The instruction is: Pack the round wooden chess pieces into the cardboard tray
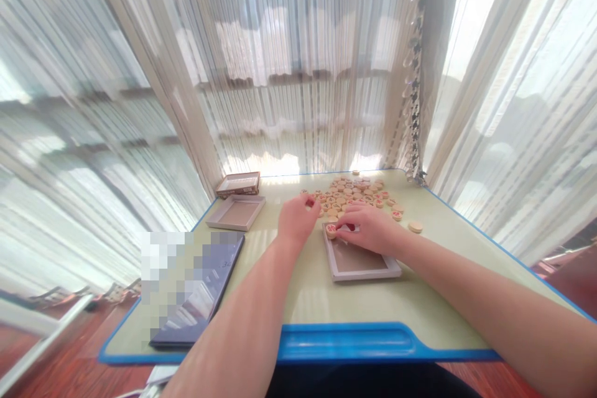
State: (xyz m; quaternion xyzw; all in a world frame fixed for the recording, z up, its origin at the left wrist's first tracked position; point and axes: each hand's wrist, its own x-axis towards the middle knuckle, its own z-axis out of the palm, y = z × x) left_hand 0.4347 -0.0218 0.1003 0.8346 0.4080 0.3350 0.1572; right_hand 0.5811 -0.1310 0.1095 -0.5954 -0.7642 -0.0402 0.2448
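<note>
My right hand (pixel 373 227) pinches a round wooden Chinese chess piece (pixel 331 231) with a red character on it, at the far left corner of a shallow open box (pixel 366 275). That hand and its wrist cover part of the box. My left hand (pixel 299 216) is closed at the left edge of a heap of Chinese chess pieces (pixel 347 189); whether something sits between its fingertips is hidden. Some pieces in the heap show red or dark characters, while others look plain.
A second shallow box (pixel 236 224) lies at the table's left, with a brown-edged box (pixel 239 184) behind it. A dark tablet (pixel 209 292) rests at the front left, partly pixelated. One loose piece (pixel 415 227) lies to the right. Curtains hang behind the blue-edged table (pixel 317 298).
</note>
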